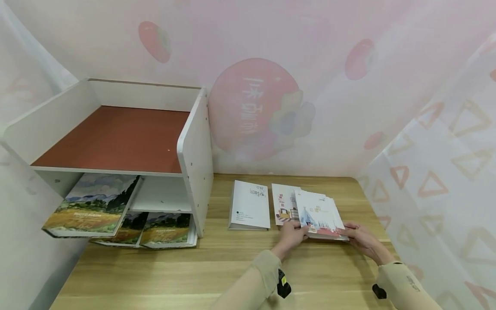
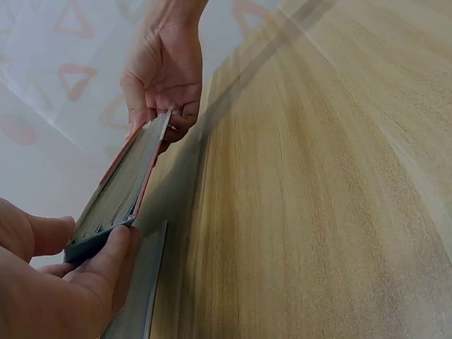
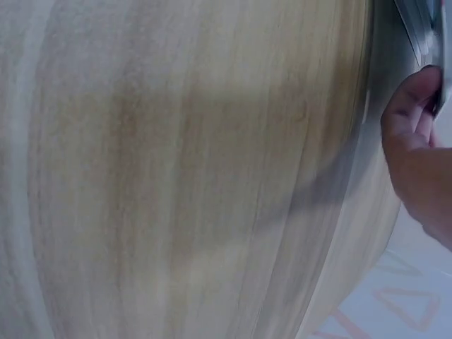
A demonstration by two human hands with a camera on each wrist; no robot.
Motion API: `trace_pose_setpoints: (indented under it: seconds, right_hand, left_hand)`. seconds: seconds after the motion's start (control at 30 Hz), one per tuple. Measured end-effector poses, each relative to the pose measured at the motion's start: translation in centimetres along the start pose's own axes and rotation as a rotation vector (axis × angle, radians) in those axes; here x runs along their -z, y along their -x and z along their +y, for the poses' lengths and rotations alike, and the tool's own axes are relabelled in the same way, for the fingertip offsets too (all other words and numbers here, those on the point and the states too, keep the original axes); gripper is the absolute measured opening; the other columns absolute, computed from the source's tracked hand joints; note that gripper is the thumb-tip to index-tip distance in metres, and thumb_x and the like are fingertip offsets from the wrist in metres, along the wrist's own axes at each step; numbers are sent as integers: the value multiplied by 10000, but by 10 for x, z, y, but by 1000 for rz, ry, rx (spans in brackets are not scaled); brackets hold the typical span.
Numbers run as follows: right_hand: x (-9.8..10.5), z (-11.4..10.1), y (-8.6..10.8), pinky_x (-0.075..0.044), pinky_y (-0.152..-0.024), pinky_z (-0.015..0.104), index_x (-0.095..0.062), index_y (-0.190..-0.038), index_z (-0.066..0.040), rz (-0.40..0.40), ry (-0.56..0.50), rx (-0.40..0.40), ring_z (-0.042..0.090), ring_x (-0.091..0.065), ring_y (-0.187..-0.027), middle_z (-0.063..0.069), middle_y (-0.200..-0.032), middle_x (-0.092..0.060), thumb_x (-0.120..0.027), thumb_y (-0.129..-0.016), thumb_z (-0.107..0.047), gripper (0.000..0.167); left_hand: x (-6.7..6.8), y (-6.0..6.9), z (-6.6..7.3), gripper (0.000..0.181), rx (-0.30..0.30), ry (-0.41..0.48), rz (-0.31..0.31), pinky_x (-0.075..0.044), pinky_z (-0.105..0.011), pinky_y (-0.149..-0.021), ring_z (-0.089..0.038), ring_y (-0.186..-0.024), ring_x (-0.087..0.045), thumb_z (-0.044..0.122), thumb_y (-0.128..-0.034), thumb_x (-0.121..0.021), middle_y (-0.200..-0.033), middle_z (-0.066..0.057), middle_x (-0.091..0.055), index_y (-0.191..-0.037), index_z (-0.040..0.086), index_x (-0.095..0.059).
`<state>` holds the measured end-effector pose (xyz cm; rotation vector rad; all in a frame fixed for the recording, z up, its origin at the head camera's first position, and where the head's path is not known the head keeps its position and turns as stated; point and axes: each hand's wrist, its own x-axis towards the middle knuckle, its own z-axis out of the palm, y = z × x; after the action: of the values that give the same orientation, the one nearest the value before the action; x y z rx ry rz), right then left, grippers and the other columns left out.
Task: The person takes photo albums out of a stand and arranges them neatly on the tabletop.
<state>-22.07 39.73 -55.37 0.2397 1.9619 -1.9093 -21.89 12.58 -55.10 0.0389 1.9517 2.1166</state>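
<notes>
Both hands hold a white-covered album [image 1: 315, 211] with a tent drawing and a reddish lower edge. My left hand [image 1: 290, 236] pinches its near left corner, thumb on one cover and fingers on the other in the left wrist view. The right hand [image 1: 363, 241] grips the near right corner, and in the right wrist view that hand [image 3: 420, 152] shows at the right edge. In the left wrist view the album's page edges [image 2: 127, 180] face the camera, raised above the table. Another white cover partly shows behind its right side. Just left lies an album with a furniture drawing [image 1: 283, 201], partly covered.
A plain white album [image 1: 249, 204] lies further left on the wooden table [image 1: 217, 267]. The white shelf unit [image 1: 197, 163] at left has a red-brown top board [image 1: 120, 137]. Landscape-covered photo albums [image 1: 91, 202] stick out from its compartments. A printed curtain [image 1: 329, 116] hangs behind.
</notes>
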Motion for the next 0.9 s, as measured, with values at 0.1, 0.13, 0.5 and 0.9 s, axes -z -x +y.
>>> trace_pose_setpoints:
  seconds: [0.1,0.13,0.5,0.9]
  right_hand:
    - [2,1,0,-554,-772,291,-438,-1345,154,19,-9,-22,142,-642,-909,61,-1039,-684,-631,-975,-83,479]
    - [2,1,0,-558,-777,295,-438,-1349,163,38,-13,-38,148,-643,-914,66,-1042,-685,-650,-964,-85,504]
    - [4,-5,-2,-531,-699,216,-683,-1062,58,193,-41,-94,73,-550,-764,2,-913,-626,-707,-924,-77,194]
    - [18,-9,-1,-538,-741,228,-306,-1430,181,245,-150,-87,61,-555,-737,-21,-919,-627,-706,-908,-17,687]
  left_hand:
    - [-3,-3,-3,185,33,109,-14,-586,-324,-795,-249,-918,-674,10,-960,-628,-1056,-123,-635,-1048,-149,-665]
    - [-4,-4,-4,223,46,146,-14,-582,-325,-808,-270,-957,-671,15,-964,-624,-1084,-150,-638,-1102,-160,-645]
    - [-14,-18,-3,370,107,318,46,-569,-338,-846,-333,-1069,-637,-8,-956,-628,-1238,-302,-566,-1275,-173,-541]
    - [-22,-27,-12,396,126,450,-53,-529,-343,-926,-409,-1210,-528,-83,-956,-570,-1325,-348,-484,-1316,-209,-461]
